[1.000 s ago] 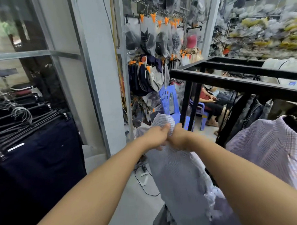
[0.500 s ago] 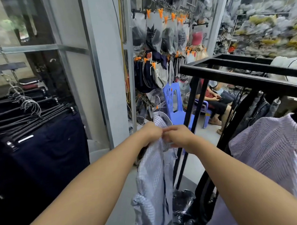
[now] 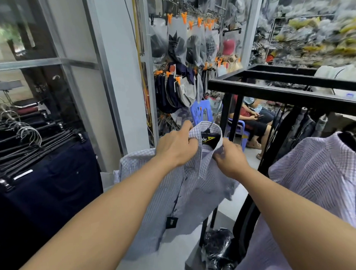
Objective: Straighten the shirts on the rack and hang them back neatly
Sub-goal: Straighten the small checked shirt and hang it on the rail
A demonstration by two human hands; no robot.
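head view: the checked shirt [image 3: 175, 195] hangs in mid-frame, off the black rack [image 3: 282, 92] that crosses the right half. your left hand [image 3: 177, 147] curls round the left side of its collar [image 3: 208, 128], and your right hand [image 3: 230, 159] pinches the right side. it looks light, soft and limp, so it will likely sag and twist. the collar band is the stiffest hold; keep both grips there and mind the price tag [image 3: 171, 222] dangling on the front. a second shirt [image 3: 316, 180] hangs on the rack at right. at the top centre, clear bags [image 3: 178, 44] clipped with orange pegs hold dark goods, which can't be made out. at the bottom centre sits a plastic-wrapped bundle [image 3: 217, 250] of something dark.
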